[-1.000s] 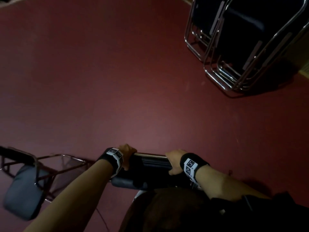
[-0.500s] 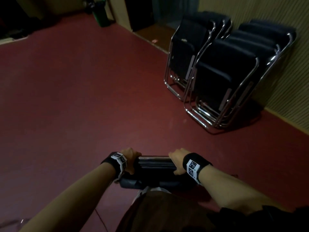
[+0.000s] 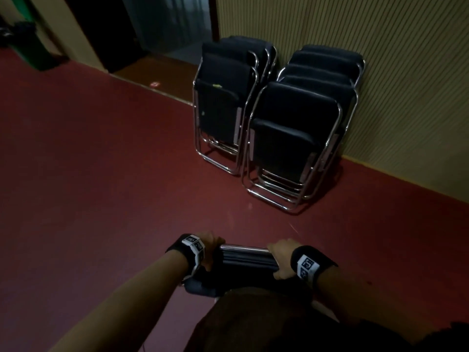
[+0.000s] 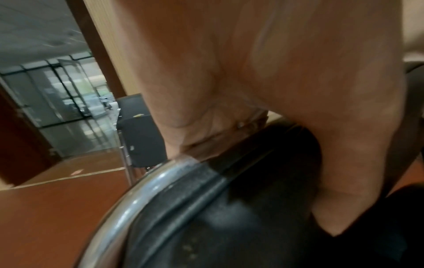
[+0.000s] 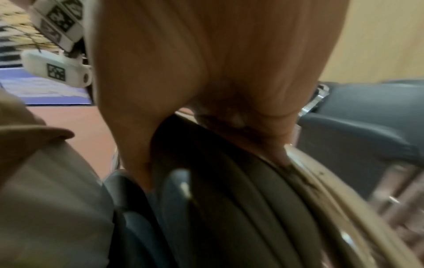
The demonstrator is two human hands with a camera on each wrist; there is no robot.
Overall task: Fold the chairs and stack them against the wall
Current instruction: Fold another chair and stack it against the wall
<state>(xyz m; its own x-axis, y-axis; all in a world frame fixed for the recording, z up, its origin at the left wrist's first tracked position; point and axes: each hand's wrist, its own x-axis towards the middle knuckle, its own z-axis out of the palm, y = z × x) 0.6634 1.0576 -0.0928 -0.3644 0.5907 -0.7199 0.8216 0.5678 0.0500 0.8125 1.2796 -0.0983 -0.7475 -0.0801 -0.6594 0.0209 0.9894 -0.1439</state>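
Note:
I carry a folded chair (image 3: 243,260) with black padding and a chrome frame, held upright in front of my body. My left hand (image 3: 209,247) grips the left end of its top rail, my right hand (image 3: 281,257) grips the right end. In the left wrist view my left hand (image 4: 263,90) curls over the chrome tube (image 4: 146,185) and black padding. In the right wrist view my right hand (image 5: 206,81) wraps the folded chair's (image 5: 229,190) top edge. Two rows of folded chairs, left row (image 3: 225,105) and right row (image 3: 297,133), lean against the ribbed wall (image 3: 393,59) ahead.
Dark red floor (image 3: 101,186) lies open between me and the stacks. A dark doorway (image 3: 165,26) with a wooden threshold is left of the stacks. A green bin (image 3: 30,49) stands at the far left by the wall.
My view has lifted and I have come nearer the stacked chairs, which now sit central and larger. The unfolded chair at lower left has left the view. Both hands keep their grip.

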